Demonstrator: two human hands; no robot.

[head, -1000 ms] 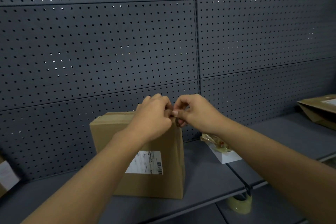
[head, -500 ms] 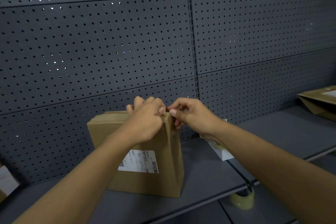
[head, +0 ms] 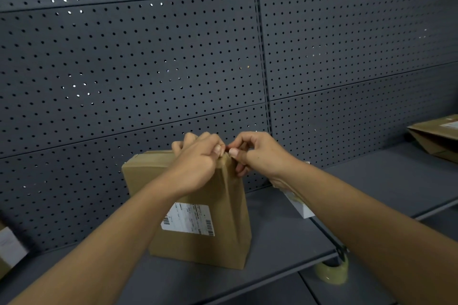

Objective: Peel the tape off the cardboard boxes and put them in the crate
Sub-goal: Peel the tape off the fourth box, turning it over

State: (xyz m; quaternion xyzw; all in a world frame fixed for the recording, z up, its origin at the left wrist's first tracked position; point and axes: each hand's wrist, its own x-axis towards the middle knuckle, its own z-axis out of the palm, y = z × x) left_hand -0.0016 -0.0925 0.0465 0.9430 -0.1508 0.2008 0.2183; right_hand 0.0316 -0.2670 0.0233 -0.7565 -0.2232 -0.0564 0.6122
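A brown cardboard box [head: 223,235] with a white shipping label [head: 188,218] stands upright on the grey shelf [head: 272,255]. My left hand [head: 198,163] grips the box's top right corner, fingers curled over the top edge. My right hand [head: 257,153] pinches at the same corner with thumb and forefinger, where the tape end lies. The tape itself is too small to make out between the fingertips. No crate is in view.
A dark pegboard wall [head: 148,69] backs the shelf. A roll of clear tape [head: 332,272] sits below the shelf edge at right. A white box [head: 300,208] lies behind my right forearm, another cardboard box [head: 438,136] at far right, and a package [head: 10,250] at far left.
The view has shifted slightly. My left hand's fingers now reach further over the box top, and both hands stay pinched at the top right corner.
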